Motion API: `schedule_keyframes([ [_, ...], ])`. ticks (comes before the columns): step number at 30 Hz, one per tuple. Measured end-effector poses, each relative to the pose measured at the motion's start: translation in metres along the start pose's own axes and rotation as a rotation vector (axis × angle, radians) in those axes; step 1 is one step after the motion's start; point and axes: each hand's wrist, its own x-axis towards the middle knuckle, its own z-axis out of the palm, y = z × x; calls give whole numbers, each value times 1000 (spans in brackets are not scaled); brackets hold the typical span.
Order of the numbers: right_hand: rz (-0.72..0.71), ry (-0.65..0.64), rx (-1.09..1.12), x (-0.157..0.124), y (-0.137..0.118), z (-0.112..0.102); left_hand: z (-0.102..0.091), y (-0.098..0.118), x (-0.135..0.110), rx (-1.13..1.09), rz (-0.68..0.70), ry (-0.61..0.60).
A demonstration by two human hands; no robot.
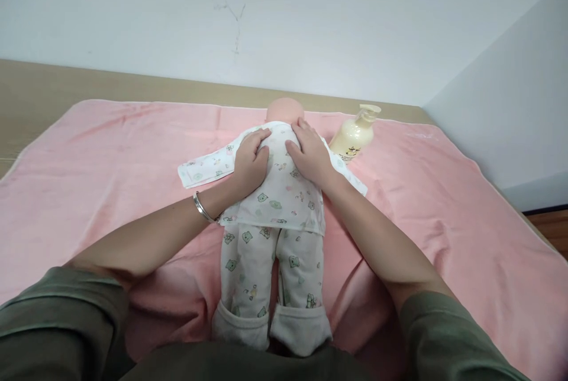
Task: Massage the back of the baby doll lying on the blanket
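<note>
A baby doll (284, 110) lies stretched out in front of me, its bald head away from me and no face showing. It wears a white long-sleeved top (279, 191) with small animal prints and matching trousers (248, 262) with turned-up cuffs. My left hand (252, 159) rests on the left side of the upper body, fingers extended over the cloth, thumb toward the middle. Opposite it, my right hand (310, 153) lies flat near the right shoulder. Neither hand grasps anything. The sleeves spread out to both sides.
Under the doll is a pink blanket (146, 150), wrinkled in places, on a wooden surface (39, 82). A pale yellow pump bottle (355, 135) stands tilted in view beyond the right sleeve. A white wall (310, 26) rises behind.
</note>
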Motion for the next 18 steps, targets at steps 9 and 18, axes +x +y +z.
schedule_keyframes([
  [9, -250, -3, -105, -46, -50, 12, 0, -11, 3, 36, 43, -34],
  [18, -19, 10, -39, -7, -5, 5, 1, -8, 4, 38, 65, -36],
])
